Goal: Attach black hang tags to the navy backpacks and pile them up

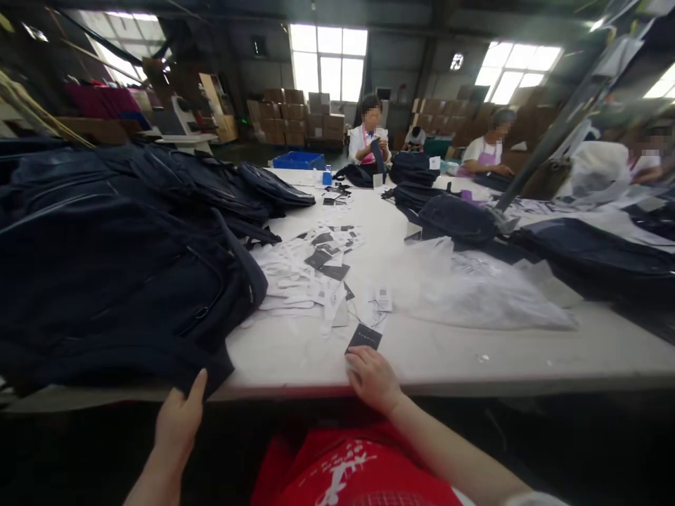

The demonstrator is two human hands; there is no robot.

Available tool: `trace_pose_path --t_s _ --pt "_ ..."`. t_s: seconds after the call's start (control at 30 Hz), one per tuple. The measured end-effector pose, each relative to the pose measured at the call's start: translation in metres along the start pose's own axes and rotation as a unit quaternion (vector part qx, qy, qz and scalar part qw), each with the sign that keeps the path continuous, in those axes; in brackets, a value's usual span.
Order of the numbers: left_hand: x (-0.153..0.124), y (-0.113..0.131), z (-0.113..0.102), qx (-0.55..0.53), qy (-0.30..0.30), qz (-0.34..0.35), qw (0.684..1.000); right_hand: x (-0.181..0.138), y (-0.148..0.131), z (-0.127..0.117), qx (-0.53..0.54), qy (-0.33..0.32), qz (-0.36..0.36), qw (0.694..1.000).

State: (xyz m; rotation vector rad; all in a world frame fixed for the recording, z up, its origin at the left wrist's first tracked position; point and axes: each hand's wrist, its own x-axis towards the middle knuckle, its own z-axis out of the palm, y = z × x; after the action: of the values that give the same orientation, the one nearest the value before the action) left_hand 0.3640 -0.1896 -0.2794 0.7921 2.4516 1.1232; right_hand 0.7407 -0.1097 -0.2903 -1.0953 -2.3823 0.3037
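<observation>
"What's hidden at the left hand [178, 420]?"
"Most of its fingers. And the picture's edge cuts off the left side of the big backpack [121, 281]."
"The right hand [373, 376]?"
"It covers the bottom of the black tag [367, 337], whose lettering is too small to read."
"And the plastic bag [485, 288]?"
"Too blurred to tell its contents. The bottom edge crops the red clothing [401, 471]."
</observation>
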Motion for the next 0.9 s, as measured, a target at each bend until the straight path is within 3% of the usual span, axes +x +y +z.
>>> trace_pose_path --t_s 0.17,0.3,0.37,0.5,0.57,0.63,0.73,0.9 --pt "-0.032 -0.005 0.005 0.087 -0.035 -0.048 0.994 0.001 0.003 -0.002 0.025 -0.014 0.012 1.0" --pt "-0.044 -0.013 0.0 0.127 -0.03 -0.074 0.989 -0.002 0.004 -0.004 0.034 -0.023 0.001 0.999" --pt "-0.048 -0.019 -0.009 0.14 -0.078 -0.056 0.985 0.001 0.012 -0.013 0.009 -0.009 0.002 1.0" --pt "-0.065 -0.021 -0.028 0.138 -0.306 0.037 0.941 0.036 0.063 -0.054 -0.07 0.023 0.06 0.995" --pt "-0.077 -0.009 -0.031 0.123 -0.377 0.098 0.913 0.069 0.101 -0.078 -0.129 0.009 0.112 0.985" --pt "-0.089 0.013 -0.024 0.103 -0.384 0.164 0.903 0.104 0.137 -0.097 -0.187 -0.039 0.152 0.97" --pt "-0.099 0.051 0.002 0.068 -0.331 0.269 0.902 0.141 0.178 -0.111 -0.239 -0.155 0.173 0.943" --pt "-0.103 0.088 0.053 0.043 -0.301 0.417 0.856 0.151 0.219 -0.116 -0.324 -0.304 0.286 0.849"
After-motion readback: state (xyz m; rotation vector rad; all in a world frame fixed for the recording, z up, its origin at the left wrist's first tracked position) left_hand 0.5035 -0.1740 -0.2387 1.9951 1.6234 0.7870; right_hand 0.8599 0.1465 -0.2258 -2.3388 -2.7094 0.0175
